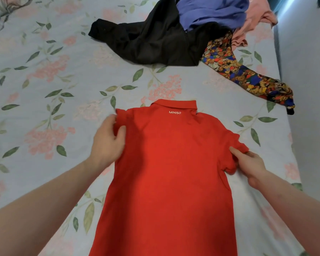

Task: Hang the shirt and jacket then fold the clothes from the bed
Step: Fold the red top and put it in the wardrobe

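On the bed [44, 74], over a pale sheet printed with pink blossoms and green leaves, one red polo shirt [174, 172] lies flat with its back upward and its collar toward the far side. Just under the collar, small white letters read "MINISO"; that is the only writing that can be read.

Two bare hands work the shirt. The left hand [109, 139] is at the left shoulder, where the sleeve has been turned in; its grip is pinching a fold of the red cloth between thumb and fingers. The right hand [248, 163] is at the right sleeve, which is bunched up at the shirt's edge; its grip is closed on that sleeve, thumb on top and fingers underneath.

Beyond the shirt, well apart from it, four more garments lie in a loose heap at the far right of the bed. One is a black garment [151, 45], spread widest and nearest the middle. One blue garment [211, 12] lies partly on top of it. One pink garment [255, 21] sits beside the blue one at the bed's edge. One piece with a many-coloured teddy-bear print [244, 76] trails from under the heap toward the right edge. A plain wall [310, 71] runs along the right side.
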The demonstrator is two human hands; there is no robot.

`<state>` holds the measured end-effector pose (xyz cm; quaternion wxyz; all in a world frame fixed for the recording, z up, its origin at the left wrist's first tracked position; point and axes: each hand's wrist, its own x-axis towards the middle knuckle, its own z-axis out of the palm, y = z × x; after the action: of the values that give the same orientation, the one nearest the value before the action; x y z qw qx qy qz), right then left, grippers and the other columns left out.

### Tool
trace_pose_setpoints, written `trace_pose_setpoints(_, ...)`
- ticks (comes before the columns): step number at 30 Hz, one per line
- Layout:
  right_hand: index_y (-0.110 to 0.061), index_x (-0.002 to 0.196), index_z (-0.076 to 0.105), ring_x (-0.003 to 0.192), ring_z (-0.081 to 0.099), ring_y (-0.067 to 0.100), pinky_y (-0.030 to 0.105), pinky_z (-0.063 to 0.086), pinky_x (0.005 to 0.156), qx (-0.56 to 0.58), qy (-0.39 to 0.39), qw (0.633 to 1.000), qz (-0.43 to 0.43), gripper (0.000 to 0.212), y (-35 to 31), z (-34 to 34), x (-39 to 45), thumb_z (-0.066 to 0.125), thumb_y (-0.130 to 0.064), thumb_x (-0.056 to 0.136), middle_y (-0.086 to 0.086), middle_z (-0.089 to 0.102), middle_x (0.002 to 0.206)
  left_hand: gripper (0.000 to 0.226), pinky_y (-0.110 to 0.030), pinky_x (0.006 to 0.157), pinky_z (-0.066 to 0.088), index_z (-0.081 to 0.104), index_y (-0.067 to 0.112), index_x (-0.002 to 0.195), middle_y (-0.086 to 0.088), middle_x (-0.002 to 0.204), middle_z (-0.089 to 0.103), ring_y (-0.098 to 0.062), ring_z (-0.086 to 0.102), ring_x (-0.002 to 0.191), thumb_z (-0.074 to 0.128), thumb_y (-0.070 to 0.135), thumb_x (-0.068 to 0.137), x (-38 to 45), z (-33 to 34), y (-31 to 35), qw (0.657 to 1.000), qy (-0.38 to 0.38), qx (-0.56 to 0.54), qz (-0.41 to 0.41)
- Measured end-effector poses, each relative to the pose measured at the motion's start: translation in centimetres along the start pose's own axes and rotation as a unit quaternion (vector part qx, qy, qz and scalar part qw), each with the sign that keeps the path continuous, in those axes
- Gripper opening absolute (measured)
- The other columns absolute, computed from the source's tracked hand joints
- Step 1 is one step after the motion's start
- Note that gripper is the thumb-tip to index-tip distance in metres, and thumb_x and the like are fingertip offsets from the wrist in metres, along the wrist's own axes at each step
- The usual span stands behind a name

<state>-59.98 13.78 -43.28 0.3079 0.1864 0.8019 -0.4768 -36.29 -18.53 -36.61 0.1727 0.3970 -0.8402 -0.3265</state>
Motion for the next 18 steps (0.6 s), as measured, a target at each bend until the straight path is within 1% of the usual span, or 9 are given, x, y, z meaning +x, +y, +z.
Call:
trace_pose_setpoints(3,-0.015,0.1,0.073,0.081,0.063,0.012,0.027,0.05,0.076,0.015,-0.002,1.0,-0.008,0.009,-0.7,0.7,-0.5,0.073,-0.019,0.092,0.005,0.072,0.104,0.025,-0.034,0.085,0.043,0.057,0.012,0.12,-0.005,0.109,0.065,-0.023,0.056,0.096,0.054,0.021,0.097,-2.6,1.4,0.8,0.975,-0.081,0.091,0.184)
trace_pose_setpoints(4,-0.016,0.09,0.07,0.078,0.061,0.013,0.027,0.049,0.073,0.024,0.008,0.999,-0.019,0.002,-1.0,0.8,-1.0,0.07,-0.016,0.092,0.004,0.071,0.098,0.029,-0.035,0.087,0.043,0.057,0.011,0.123,-0.008,0.111,0.066,-0.024,0.056,0.098,0.055,0.02,0.096,-3.6,1.9,1.1,0.965,-0.1,0.101,0.221)
trace_pose_setpoints(6,-0.015,0.086,0.068,0.076,0.06,0.016,0.03,0.049,0.072,0.034,0.025,0.998,-0.05,0.007,-1.7,0.8,-1.9,0.064,-0.016,0.092,0.003,0.069,0.087,0.026,-0.039,0.085,0.046,0.054,0.015,0.119,-0.006,0.11,0.065,-0.026,0.057,0.096,0.057,0.017,0.093,-5.6,3.2,1.3,0.949,-0.152,0.105,0.257)
trace_pose_setpoints(8,-0.014,0.082,0.067,0.075,0.058,0.02,0.033,0.047,0.072,-0.009,0.04,0.993,-0.114,0.011,-2.2,0.3,-3.1,0.062,-0.018,0.091,0.001,0.065,0.077,0.025,-0.042,0.089,0.048,0.051,0.022,0.114,0.0,0.124,0.063,-0.027,0.059,0.102,0.057,0.017,0.091,-7.4,4.6,0.8,0.931,-0.233,0.131,0.248)
trace_pose_setpoints(10,-0.012,0.078,0.064,0.071,0.055,0.022,0.035,0.044,0.07,-0.081,0.048,0.976,-0.195,0.014,-2.8,-0.2,-4.4,0.061,-0.018,0.09,0.002,0.061,0.07,0.029,-0.042,0.103,0.045,0.052,0.025,0.118,0.004,0.146,0.054,-0.025,0.056,0.121,0.056,0.021,0.089,-8.7,5.7,-0.1,0.914,-0.316,0.164,0.195)
trace_pose_setpoints(12,-0.014,0.078,0.061,0.068,0.054,0.019,0.036,0.044,0.067,-0.123,0.034,0.955,-0.267,0.013,-3.6,-0.3,-6.1,0.059,-0.016,0.091,0.003,0.06,0.07,0.035,-0.041,0.112,0.04,0.052,0.025,0.125,0.004,0.158,0.042,-0.024,0.047,0.135,0.058,0.024,0.09,-9.7,6.2,-0.8,0.889,-0.385,0.205,0.142)
trace_pose_setpoints(14,-0.016,0.078,0.06,0.065,0.054,0.012,0.035,0.045,0.065,-0.146,0.011,0.933,-0.329,0.013,-4.3,0.3,-7.8,0.059,-0.012,0.09,-0.001,0.059,0.069,0.04,-0.04,0.113,0.038,0.052,0.025,0.127,0.004,0.163,0.034,-0.024,0.042,0.14,0.059,0.026,0.088,-10.3,6.2,-1.4,0.881,-0.397,0.227,0.124)
trace_pose_setpoints(17,-0.023,0.082,0.061,0.069,0.058,0.012,0.029,0.046,0.066,-0.202,-0.054,0.895,-0.395,0.021,-4.6,2.3,-9.4,0.058,-0.003,0.086,-0.007,0.06,0.071,0.047,-0.038,0.113,0.037,0.052,0.027,0.13,0.005,0.161,0.035,-0.022,0.04,0.141,0.057,0.026,0.084,-10.9,5.3,-2.3,0.904,-0.348,0.214,0.127)
trace_pose_setpoints(18,-0.026,0.085,0.062,0.073,0.06,0.008,0.024,0.046,0.069,-0.224,-0.082,0.882,-0.406,0.025,-4.4,3.3,-9.7,0.058,-0.001,0.085,-0.01,0.062,0.075,0.05,-0.037,0.115,0.036,0.052,0.028,0.131,0.004,0.161,0.034,-0.022,0.039,0.143,0.057,0.027,0.082,-11.1,5.0,-2.5,0.91,-0.333,0.212,0.126)
